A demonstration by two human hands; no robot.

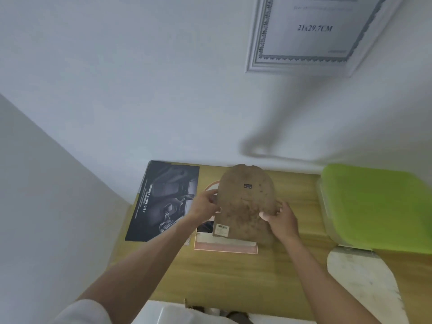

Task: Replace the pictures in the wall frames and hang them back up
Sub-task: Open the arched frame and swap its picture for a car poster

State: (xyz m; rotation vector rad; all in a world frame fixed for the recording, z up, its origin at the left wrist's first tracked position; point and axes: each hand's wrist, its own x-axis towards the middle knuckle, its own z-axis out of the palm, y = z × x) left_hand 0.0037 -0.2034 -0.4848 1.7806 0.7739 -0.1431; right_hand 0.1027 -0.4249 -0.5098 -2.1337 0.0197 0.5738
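Observation:
An arch-topped brown backing board (245,202), with a small black hanger and a barcode sticker, is held above the wooden table (233,274). My left hand (205,205) grips its left edge and my right hand (284,220) grips its right edge. Under the board lies a picture with a pink border (225,247). A dark poster reading "ROBUST SIMPLICITY" (163,199) lies flat at the table's left. A white-framed certificate marked "21x29.7CM" (313,33) hangs on the wall at the upper right.
A lime-green lidded plastic box (376,206) stands at the table's right. In front of it lies a white arch-shaped piece (364,281). White walls meet in a corner to the left. A white object (173,314) sits at the table's near edge.

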